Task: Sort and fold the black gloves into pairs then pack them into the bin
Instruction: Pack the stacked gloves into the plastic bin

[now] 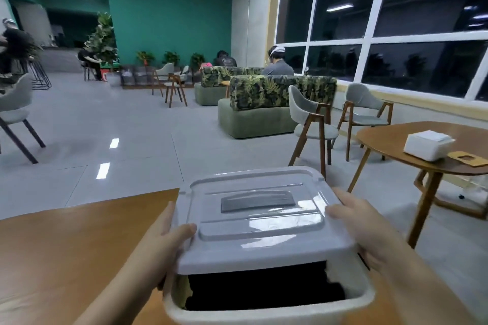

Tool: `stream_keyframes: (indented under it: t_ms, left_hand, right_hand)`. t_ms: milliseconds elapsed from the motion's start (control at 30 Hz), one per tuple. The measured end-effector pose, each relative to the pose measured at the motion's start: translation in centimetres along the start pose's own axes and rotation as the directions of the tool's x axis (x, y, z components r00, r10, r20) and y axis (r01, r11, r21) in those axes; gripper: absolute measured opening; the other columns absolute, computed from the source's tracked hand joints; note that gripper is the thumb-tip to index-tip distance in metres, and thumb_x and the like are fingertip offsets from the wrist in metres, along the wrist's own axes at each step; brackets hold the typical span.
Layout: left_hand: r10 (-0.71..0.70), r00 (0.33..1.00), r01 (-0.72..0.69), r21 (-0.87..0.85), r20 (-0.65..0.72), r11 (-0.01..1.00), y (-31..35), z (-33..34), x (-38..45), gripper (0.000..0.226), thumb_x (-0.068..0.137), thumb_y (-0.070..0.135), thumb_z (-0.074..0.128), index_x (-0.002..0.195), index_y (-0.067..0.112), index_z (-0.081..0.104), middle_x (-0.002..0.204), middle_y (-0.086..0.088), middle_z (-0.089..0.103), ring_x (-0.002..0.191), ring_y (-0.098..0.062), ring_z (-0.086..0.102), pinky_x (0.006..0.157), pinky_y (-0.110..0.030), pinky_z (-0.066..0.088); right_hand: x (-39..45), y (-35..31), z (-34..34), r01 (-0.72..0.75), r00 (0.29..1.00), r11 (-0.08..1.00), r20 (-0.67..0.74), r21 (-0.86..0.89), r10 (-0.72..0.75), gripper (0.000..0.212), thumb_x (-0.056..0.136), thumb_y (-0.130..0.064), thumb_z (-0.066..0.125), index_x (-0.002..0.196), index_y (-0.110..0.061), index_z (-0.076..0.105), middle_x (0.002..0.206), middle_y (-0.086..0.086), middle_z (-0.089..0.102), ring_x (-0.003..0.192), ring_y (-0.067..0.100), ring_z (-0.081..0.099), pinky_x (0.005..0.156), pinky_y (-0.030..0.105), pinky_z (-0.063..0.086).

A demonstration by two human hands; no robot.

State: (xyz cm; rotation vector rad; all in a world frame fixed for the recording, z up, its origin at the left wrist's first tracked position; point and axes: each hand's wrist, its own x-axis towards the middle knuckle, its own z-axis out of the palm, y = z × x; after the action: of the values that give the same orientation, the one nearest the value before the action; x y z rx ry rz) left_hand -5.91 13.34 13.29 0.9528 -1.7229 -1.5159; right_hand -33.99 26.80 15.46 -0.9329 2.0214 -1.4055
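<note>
My left hand (169,243) held the left edge of the lid (261,219), thumb curled over the top and fingers tucked beneath — a firm grip on the plastic, not a flat palm. The lid sat tilted over the bin (266,309), covering the far part and leaving the near side open, where the black gloves (264,287) lay dark inside, already packed as far as I could judge. My right hand (367,227) gripped the lid's right edge the same way, thumb on top.

To finish well, I judged I had to keep both sides level, draw the lid toward me until its rim met the bin's near wall, then press down evenly at the corners; any glove fabric poking above the rim would have stopped it seating.

The bin rested on the wooden desk (66,245), near its far edge. Beyond lay a glossy tiled floor, grey chairs (311,124), a leaf-patterned sofa (277,103), and at right a round table (396,140) carrying a white box (427,144) below dark windows.
</note>
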Motion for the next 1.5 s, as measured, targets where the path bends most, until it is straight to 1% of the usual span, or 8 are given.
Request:
stream_keyframes:
  t_ms: [267, 500, 700, 900, 1067, 1233, 1333, 1500]
  left_hand:
    - [-0.062, 0.998, 0.064, 0.117, -0.023, 0.991, -0.9, -0.8, 0.8, 0.061, 0.066, 0.045, 0.058, 0.127, 0.041, 0.049, 0.116, 0.012, 0.065, 0.102, -0.014, 0.064, 0.093, -0.045, 0.049]
    - [-0.048, 0.998, 0.053, 0.257, -0.028, 0.965, -2.6, -2.4, 2.4, 0.091, 0.064, 0.058, 0.057, 0.147, 0.037, 0.024, 0.152, 0.01, 0.028, 0.141, -0.021, 0.027, 0.111, -0.054, 0.028]
    - [-0.068, 0.997, 0.076, 0.328, -0.034, 0.941, -2.9, -2.9, 4.4, 0.086, 0.063, 0.058, 0.049, 0.143, 0.031, 0.031, 0.149, 0.002, 0.033, 0.136, -0.025, 0.032, 0.109, -0.053, 0.031]
    - [-0.075, 0.997, 0.077, 0.37, -0.02, 0.926, -3.3, -3.5, 4.8, 0.09, 0.06, 0.061, 0.044, 0.143, 0.029, 0.029, 0.145, 0.003, 0.037, 0.135, -0.023, 0.034, 0.11, -0.052, 0.031]
    - [-0.091, 0.995, 0.096, 0.416, -0.032, 0.904, -3.8, -4.1, 5.9, 0.085, 0.065, 0.057, 0.046, 0.142, 0.026, 0.028, 0.147, -0.005, 0.031, 0.135, -0.029, 0.031, 0.105, -0.055, 0.036]
    - [-0.11, 0.989, 0.12, 0.101, -0.099, 0.988, -4.4, -4.1, 6.4, 0.079, 0.075, 0.04, 0.065, 0.144, 0.031, 0.029, 0.13, 0.003, 0.05, 0.111, -0.024, 0.056, 0.084, -0.041, 0.053]
    - [-0.123, 0.967, 0.116, -0.045, -0.222, 0.992, -4.8, -3.7, 6.8, 0.067, 0.086, 0.016, 0.063, 0.143, 0.031, 0.03, 0.132, -0.001, 0.046, 0.105, -0.029, 0.057, 0.073, -0.04, 0.054]
    - [-0.042, 0.944, 0.018, -0.077, -0.329, 0.997, -5.1, -4.2, 7.2, 0.068, 0.085, 0.01, 0.064, 0.14, 0.036, 0.032, 0.119, -0.005, 0.052, 0.099, -0.031, 0.06, 0.067, -0.039, 0.052]
  right_hand:
    - [0.0, 0.9, 1.6, -0.069, 0.995, 0.997, 0.064, -0.016, 0.07, 0.027, 0.095, -0.007, 0.045, 0.102, -0.024, 0.064, 0.099, 0.006, 0.071, 0.094, 0.03, 0.066, 0.089, 0.05, 0.053]
    - [0.8, 1.3, 3.2, -0.063, 0.994, 0.997, 0.084, -0.033, 0.066, 0.029, 0.095, -0.006, 0.044, 0.104, -0.028, 0.062, 0.098, 0.001, 0.07, 0.092, 0.021, 0.065, 0.08, 0.037, 0.054]
    - [2.7, 1.3, 4.5, -0.069, 0.996, 0.994, 0.042, -0.09, 0.073, 0.027, 0.091, -0.016, 0.047, 0.108, -0.034, 0.057, 0.122, 0.001, 0.053, 0.103, 0.021, 0.056, 0.088, 0.042, 0.05]
    - [3.6, 1.4, 4.9, -0.091, 0.991, 0.994, 0.089, -0.056, 0.096, 0.026, 0.096, -0.012, 0.043, 0.103, -0.037, 0.046, 0.097, -0.012, 0.057, 0.092, 0.014, 0.057, 0.068, 0.028, 0.047]
    - [4.4, 1.9, 6.1, -0.087, 0.995, 0.996, 0.046, 0.019, 0.086, 0.035, 0.095, -0.009, 0.045, 0.12, -0.034, 0.047, 0.103, -0.009, 0.061, 0.092, 0.015, 0.06, 0.065, 0.027, 0.049]
    - [5.2, 2.4, 7.1, -0.175, 0.979, 0.951, -0.059, 0.255, 0.196, 0.065, 0.089, -0.015, 0.061, 0.145, -0.029, 0.03, 0.13, 0.002, 0.051, 0.102, 0.024, 0.059, 0.08, 0.038, 0.054]
    - [5.9, 2.6, 7.5, -0.248, 0.957, 0.875, -0.033, 0.416, 0.287, 0.063, 0.085, -0.011, 0.067, 0.14, -0.011, 0.036, 0.113, 0.009, 0.06, 0.087, 0.025, 0.063, 0.074, 0.038, 0.053]
    - [6.3, 1.5, 8.8, -0.124, 0.977, 0.937, -0.126, 0.327, 0.173, 0.051, 0.085, -0.007, 0.065, 0.132, -0.011, 0.048, 0.096, -0.001, 0.058, 0.088, 0.021, 0.061, 0.079, 0.042, 0.054]
